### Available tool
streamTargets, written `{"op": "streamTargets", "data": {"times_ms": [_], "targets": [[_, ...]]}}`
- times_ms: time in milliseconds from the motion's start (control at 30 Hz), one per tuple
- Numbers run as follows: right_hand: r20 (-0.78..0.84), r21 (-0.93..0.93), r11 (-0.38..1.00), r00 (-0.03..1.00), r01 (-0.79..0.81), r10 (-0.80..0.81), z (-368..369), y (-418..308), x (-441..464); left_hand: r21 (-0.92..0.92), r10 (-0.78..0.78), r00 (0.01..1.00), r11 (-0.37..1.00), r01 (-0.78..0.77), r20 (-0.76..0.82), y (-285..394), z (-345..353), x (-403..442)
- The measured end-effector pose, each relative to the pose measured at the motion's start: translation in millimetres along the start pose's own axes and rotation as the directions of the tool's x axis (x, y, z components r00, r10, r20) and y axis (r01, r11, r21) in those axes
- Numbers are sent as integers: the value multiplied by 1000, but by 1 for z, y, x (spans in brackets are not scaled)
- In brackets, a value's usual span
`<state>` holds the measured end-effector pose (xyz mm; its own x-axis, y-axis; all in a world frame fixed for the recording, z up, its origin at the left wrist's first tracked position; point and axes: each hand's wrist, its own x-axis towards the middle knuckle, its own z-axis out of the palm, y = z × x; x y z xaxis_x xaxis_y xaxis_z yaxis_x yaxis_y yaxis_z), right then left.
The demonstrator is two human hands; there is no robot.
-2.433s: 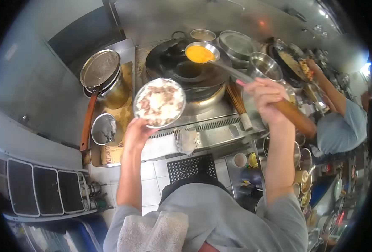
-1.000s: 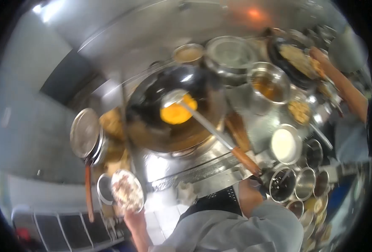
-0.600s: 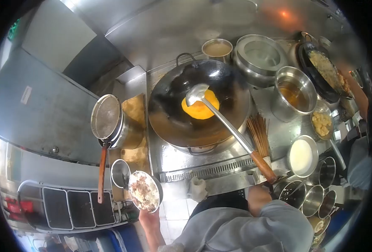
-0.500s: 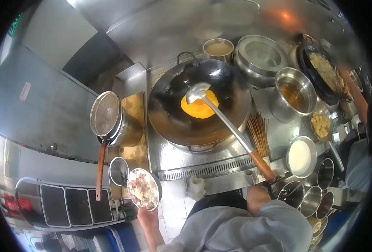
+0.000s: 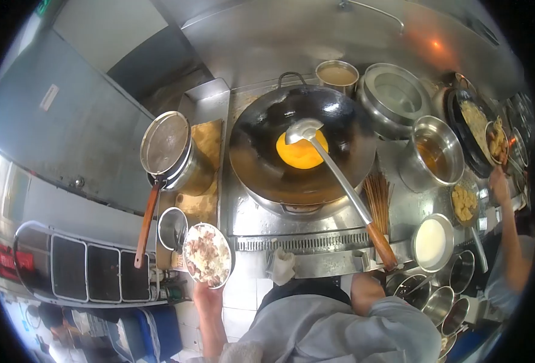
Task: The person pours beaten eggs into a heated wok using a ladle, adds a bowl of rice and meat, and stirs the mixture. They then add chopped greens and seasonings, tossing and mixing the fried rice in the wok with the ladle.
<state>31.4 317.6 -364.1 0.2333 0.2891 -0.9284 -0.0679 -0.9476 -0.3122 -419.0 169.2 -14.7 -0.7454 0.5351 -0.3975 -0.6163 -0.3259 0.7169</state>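
Note:
My left hand holds a metal bowl of white rice with meat pieces from below, at the lower left beside a small metal cup. A yellow round of egg lies in the large dark wok. The steel ladle rests in the wok, its head over the egg and its wooden handle leaning out past the stove's front edge. My right forearm reaches down by the stove front below that handle; the fingers are hidden.
A strainer sits over a pot at the left. Bamboo brush, oil pot and a bowl of white liquid stand right of the wok. Another person's arm works at the far right; more metal bowls stand lower right.
The egg has gone from the ladle into the wok. My right hand has let go of the ladle and moved down to the stove front. My left hand has lowered the bowl leftward.

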Motion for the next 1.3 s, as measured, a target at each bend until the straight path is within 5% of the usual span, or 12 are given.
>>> {"op": "streamTargets", "data": {"times_ms": [567, 733, 800, 833, 900, 933, 1033, 1167, 1200, 1233, 1267, 1300], "targets": [[81, -90, 996, 997, 5, 2, 22, -6, 6, 82, -18, 999, 996, 21, -33, 0, -12, -3], [299, -431, 902, 948, 33, 109, 35, 5, -1, 79, -17, 1000, 997, 16, 13, 0, 4, -2], [706, -632, 135, 639, 763, -304, 30, -57, -180, 61, -84, 996, 995, 83, 28, -3, -16, 9], [779, -508, 203, 547, 837, -307, 25, -85, -260, 71, -95, 993, 993, 90, 63, -2, -15, 11], [855, -162, 637, 429, 754, -291, 25, -144, -398, 92, -87, 994, 993, 80, 71, -7, -22, 26], [848, 6, 590, 308, 807, -430, 20, -164, -431, 78, -91, 992, 993, 84, 82, -9, -16, 31], [646, -115, -13, 65, 993, -760, 54, -252, -453, 102, -173, 953, 983, 152, 248, -14, 1, 55], [699, -331, -706, -341, 626, -629, 79, -261, -448, 147, -232, 939, 969, 200, 253, -4, 26, 63], [734, -253, -200, 52, 947, -677, 62, -247, -473, 121, -226, 941, 972, 201, 252, -4, 30, 63], [780, -206, 417, 405, 886, -476, 38, -213, -494, 105, -226, 945, 973, 207, 236, -2, 29, 59], [907, -167, 307, 268, 937, -325, 22, -182, -491, 92, -221, 950, 974, 206, 222, -2, 30, 58], [830, -447, 399, 537, 801, -150, 20, -150, -488, 94, -226, 945, 973, 210, 234, -3, 28, 61]]}}
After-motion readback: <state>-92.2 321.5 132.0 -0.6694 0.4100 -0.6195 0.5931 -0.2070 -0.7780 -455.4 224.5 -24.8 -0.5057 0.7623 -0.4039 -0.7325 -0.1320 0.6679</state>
